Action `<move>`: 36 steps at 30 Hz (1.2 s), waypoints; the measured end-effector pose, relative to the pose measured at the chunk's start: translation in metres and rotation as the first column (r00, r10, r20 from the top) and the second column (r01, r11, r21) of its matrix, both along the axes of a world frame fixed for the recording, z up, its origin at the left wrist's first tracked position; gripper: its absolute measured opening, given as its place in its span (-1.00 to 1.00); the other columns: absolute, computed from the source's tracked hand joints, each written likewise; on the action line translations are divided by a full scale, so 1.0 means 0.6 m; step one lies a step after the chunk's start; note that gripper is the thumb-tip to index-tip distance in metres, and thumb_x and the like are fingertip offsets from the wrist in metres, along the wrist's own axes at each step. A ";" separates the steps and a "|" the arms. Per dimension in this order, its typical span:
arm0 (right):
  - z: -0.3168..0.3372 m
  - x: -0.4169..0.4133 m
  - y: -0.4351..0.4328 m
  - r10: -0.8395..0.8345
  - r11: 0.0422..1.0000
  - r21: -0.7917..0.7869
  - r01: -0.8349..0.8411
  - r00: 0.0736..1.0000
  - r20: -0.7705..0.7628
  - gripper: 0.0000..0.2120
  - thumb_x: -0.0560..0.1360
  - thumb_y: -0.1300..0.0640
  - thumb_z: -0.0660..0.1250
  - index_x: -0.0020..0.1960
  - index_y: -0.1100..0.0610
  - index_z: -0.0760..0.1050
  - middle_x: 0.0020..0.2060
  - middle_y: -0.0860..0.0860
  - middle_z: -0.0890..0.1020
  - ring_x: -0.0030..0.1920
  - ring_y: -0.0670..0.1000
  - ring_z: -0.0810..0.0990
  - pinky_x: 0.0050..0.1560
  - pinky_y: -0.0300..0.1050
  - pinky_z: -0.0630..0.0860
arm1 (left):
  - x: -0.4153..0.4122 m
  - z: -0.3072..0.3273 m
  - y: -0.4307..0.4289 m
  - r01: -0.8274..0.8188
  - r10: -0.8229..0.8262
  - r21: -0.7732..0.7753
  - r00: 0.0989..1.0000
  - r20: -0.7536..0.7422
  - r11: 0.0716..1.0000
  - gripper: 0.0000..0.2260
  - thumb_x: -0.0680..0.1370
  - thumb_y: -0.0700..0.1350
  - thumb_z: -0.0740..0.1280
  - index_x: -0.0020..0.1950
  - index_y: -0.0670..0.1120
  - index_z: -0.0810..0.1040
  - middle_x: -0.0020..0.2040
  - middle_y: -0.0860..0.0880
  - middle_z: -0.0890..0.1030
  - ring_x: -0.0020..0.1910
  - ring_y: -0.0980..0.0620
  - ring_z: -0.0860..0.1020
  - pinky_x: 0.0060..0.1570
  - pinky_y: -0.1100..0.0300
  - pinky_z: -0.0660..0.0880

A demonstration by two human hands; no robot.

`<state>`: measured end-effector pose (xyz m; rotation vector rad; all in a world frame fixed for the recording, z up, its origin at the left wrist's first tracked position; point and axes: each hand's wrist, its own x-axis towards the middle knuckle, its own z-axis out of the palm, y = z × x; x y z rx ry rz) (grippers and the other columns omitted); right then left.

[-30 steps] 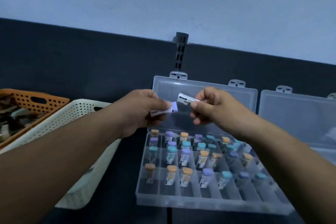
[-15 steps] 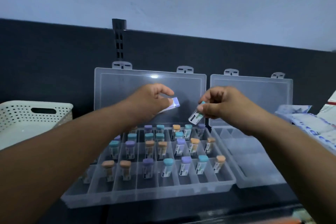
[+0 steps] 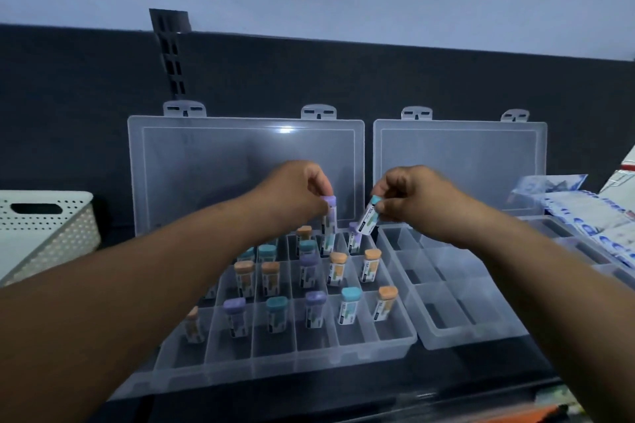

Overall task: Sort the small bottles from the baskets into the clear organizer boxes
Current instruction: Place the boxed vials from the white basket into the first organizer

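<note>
My left hand (image 3: 295, 191) pinches a purple-capped bottle (image 3: 329, 215) upright over the back row of the left clear organizer box (image 3: 275, 359). My right hand (image 3: 409, 196) pinches a teal-capped bottle (image 3: 368, 218), tilted, above that box's back right corner. The left box holds several small bottles with orange, teal and purple caps, standing in its compartments. The right clear organizer box (image 3: 457, 333) beside it shows bare compartments. Both lids stand open against the dark back panel.
A white perforated basket (image 3: 44, 233) stands at the far left. Printed packets (image 3: 598, 216) lie at the right, partly over another clear tray. A black slotted bracket (image 3: 170, 51) rises behind the left lid. Something orange shows at the bottom right edge.
Both hands have dropped toward the left box's back row. The purple-capped bottle has turned from lying sideways to upright. The view has moved closer to the boxes.
</note>
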<state>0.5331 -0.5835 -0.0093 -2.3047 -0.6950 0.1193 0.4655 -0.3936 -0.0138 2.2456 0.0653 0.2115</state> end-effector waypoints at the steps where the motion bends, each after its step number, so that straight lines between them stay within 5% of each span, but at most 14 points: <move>1: -0.002 0.002 -0.001 0.009 1.000 -0.012 -0.009 1.000 -0.002 -0.97 0.51 0.29 0.37 -0.07 0.20 0.58 -0.19 0.12 0.69 -0.13 0.07 0.69 0.07 0.08 0.61 | 0.004 -0.005 -0.002 0.003 -0.003 0.024 1.000 -0.010 1.000 -0.89 0.48 -0.26 0.42 -0.18 -0.07 0.55 -0.19 -0.08 0.62 -0.25 0.03 0.56 -0.23 0.17 0.53; 10: -0.019 0.012 0.008 0.113 0.976 -0.184 -0.113 0.994 -0.010 -0.90 0.48 0.20 0.43 -0.18 0.03 0.61 -0.27 -0.10 0.63 -0.23 -0.16 0.57 -0.19 -0.32 0.46 | 0.013 -0.023 -0.019 0.073 -0.047 0.285 0.994 -0.098 0.956 -0.90 0.50 -0.19 0.41 -0.01 -0.08 0.67 -0.10 0.00 0.68 -0.11 0.06 0.62 -0.02 0.17 0.56; 19: -0.044 0.025 0.018 0.143 0.958 -0.243 -0.151 0.988 -0.049 -0.93 0.46 0.22 0.44 -0.08 0.09 0.65 -0.17 -0.03 0.68 -0.14 -0.08 0.62 -0.03 -0.19 0.57 | 0.021 -0.039 -0.020 0.098 -0.029 0.356 0.981 -0.194 0.929 -0.87 0.48 -0.19 0.42 0.01 -0.06 0.67 -0.09 0.00 0.67 -0.11 0.05 0.62 -0.03 0.14 0.57; 36: -0.048 0.030 0.018 0.131 0.955 -0.251 -0.157 0.985 -0.116 -0.88 0.47 0.26 0.43 -0.06 0.07 0.66 -0.19 -0.09 0.66 -0.22 -0.19 0.58 -0.13 -0.34 0.49 | 0.030 -0.049 -0.019 0.131 -0.034 0.378 0.966 -0.255 0.916 -0.82 0.46 -0.22 0.43 0.04 -0.05 0.67 -0.08 -0.01 0.68 -0.22 0.06 0.58 -0.09 0.17 0.57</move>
